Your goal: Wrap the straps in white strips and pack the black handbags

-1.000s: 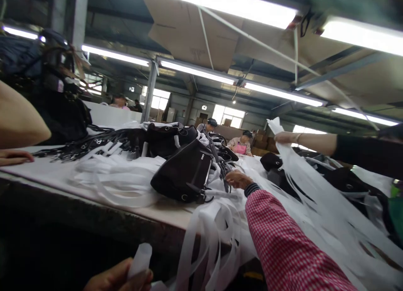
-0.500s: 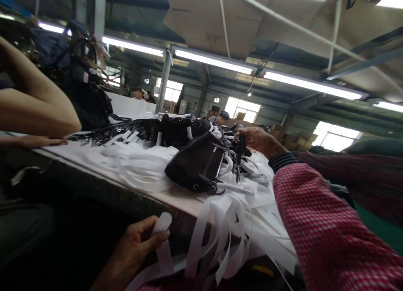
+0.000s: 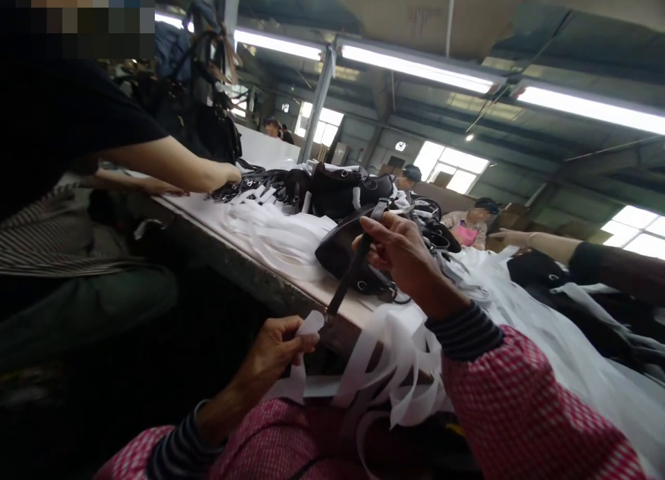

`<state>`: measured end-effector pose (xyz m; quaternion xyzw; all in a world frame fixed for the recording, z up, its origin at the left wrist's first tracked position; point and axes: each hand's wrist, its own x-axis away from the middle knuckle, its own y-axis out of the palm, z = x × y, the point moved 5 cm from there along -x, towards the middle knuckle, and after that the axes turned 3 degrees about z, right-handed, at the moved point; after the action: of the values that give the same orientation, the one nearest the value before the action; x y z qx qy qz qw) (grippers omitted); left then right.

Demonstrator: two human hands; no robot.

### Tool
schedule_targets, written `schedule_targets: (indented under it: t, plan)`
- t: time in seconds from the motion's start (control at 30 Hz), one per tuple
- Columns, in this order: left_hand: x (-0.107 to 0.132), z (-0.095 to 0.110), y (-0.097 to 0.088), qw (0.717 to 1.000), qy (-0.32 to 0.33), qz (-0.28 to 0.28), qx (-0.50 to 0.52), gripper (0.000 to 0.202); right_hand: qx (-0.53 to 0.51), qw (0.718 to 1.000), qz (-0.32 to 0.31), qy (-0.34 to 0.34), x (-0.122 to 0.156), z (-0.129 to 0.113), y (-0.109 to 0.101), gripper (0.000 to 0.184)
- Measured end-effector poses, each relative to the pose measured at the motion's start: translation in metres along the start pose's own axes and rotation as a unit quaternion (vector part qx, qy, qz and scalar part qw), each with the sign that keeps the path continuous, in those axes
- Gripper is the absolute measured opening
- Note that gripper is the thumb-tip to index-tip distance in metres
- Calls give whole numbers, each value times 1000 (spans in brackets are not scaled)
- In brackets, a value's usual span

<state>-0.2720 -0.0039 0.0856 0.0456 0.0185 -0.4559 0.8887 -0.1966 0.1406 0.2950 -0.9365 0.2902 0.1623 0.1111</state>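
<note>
My left hand point(image 3: 278, 352) pinches the end of a white strip point(image 3: 297, 379) between thumb and fingers, below the table edge. In my right hand point(image 3: 402, 251) is a dark strap point(image 3: 347, 279) with metal fittings, held near its top. The strap slants down so its lower end comes close to my left fingers; whether it touches the strip I cannot tell. Behind the strap a black bag point(image 3: 332, 248) lies on the table, partly hidden by my right hand. Loose white strips point(image 3: 400, 355) hang over the table edge between my forearms.
More white strips point(image 3: 270, 234) and dark straps point(image 3: 254, 185) lie along the table point(image 3: 208, 224). Further black bags point(image 3: 337, 189) are piled behind. A co-worker's arm point(image 3: 176, 163) reaches over the table at left, another person's arm point(image 3: 551, 243) at right. White sheeting point(image 3: 530, 321) covers the right side.
My right hand has drawn the dark strap from the pile back toward my left hand. The left hand still pinches the white strip. The camera has turned left and somewhat downward.
</note>
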Motion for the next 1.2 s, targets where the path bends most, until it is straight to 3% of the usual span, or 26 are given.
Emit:
schedule_targets:
  t: [0.43, 1.2]
  plan:
    - [-1, -25, -1, 998, -51, -6, 20, 39, 23, 998, 43, -31, 5, 6, 7, 41]
    - [-2, -6, 11, 999, -34, -35, 18, 43, 26, 997, 67, -41, 13, 0, -4, 41]
